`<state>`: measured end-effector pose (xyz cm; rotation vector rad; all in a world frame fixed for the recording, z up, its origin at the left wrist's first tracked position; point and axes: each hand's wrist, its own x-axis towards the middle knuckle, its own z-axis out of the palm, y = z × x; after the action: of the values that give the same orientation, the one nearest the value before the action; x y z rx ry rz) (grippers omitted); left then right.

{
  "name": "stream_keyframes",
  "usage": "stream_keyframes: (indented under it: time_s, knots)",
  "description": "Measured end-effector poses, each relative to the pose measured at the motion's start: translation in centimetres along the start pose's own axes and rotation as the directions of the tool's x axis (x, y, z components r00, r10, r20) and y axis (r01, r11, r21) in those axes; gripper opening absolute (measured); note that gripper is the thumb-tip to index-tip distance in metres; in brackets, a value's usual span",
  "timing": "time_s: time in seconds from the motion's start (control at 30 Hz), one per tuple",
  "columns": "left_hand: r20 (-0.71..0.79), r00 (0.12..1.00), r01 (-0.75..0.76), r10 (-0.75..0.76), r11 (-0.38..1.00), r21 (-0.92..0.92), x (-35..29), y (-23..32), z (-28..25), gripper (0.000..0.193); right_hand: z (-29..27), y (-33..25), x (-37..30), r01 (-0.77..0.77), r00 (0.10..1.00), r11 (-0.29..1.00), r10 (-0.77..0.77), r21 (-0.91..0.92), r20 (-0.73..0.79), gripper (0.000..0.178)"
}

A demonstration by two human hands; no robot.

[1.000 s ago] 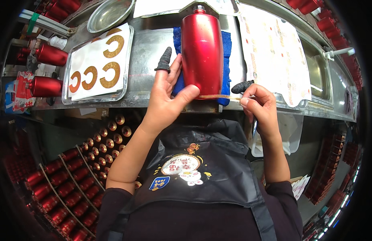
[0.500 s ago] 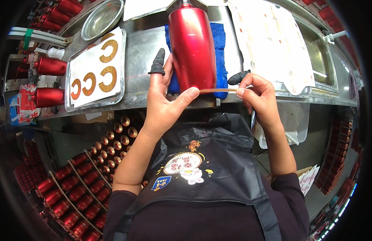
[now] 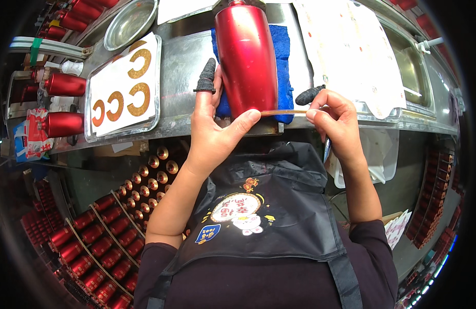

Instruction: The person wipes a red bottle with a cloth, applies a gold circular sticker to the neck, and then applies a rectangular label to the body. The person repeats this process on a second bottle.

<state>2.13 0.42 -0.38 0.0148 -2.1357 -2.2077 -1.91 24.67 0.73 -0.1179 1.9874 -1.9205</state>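
Observation:
A glossy red bottle (image 3: 245,56) lies on a folded blue towel (image 3: 283,67) with its base toward me. My left hand (image 3: 212,121) is closed against the bottle's lower left side, and its thumb presses one end of a thin gold-brown strip (image 3: 284,112) at the base. The strip stretches taut to the right, where my right hand (image 3: 338,121) pinches its other end between thumb and forefinger. Below the right fingers a slim, shiny tool (image 3: 327,149) sticks out; its kind is unclear. Each hand wears a black finger cot on one finger.
Left of the bottle, a metal tray (image 3: 156,110) bears a white sheet with gold C-shaped pieces (image 3: 140,99). Beyond it stands a metal bowl (image 3: 130,23). A white sheet (image 3: 351,56) covers the right side, beside a basin (image 3: 415,67). Several red bottles (image 3: 101,226) stand racked lower left.
Both hands keep hold of the strip and bottle. The hands have shifted very slightly to the right, with the strip a little higher in the picture.

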Motion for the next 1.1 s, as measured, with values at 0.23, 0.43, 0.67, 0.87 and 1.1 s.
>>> stream_keyframes:
  time_s: [0.23,0.43,0.67,0.87,1.1]
  knots:
    - [0.032,0.999,-0.014,0.015,1.000,-0.026,0.0,0.1,-0.4,0.092,0.1,0.0,0.0,0.011,1.000,1.000,-0.011,-0.011,-0.001,0.011]
    - [0.058,0.998,0.023,-0.020,0.998,-0.057,0.0,-0.4,-1.2,0.090,0.5,0.1,0.1,0.000,1.000,1.000,0.000,-0.006,0.012,0.011]
    - [0.048,0.998,0.048,-0.042,0.991,-0.123,-0.2,-0.7,-1.4,0.091,0.5,0.2,0.0,0.003,1.000,1.000,-0.003,0.002,0.001,0.012]
    - [0.036,0.999,-0.027,0.028,0.999,-0.021,-0.4,-0.6,-0.6,0.087,0.4,0.2,0.2,-0.005,1.000,1.000,0.005,-0.023,-0.013,0.012]
    - [0.029,0.998,-0.064,0.063,0.997,0.031,-0.3,-0.9,-0.5,0.086,0.4,0.6,0.3,-0.002,1.000,1.000,0.001,-0.026,-0.011,0.011]
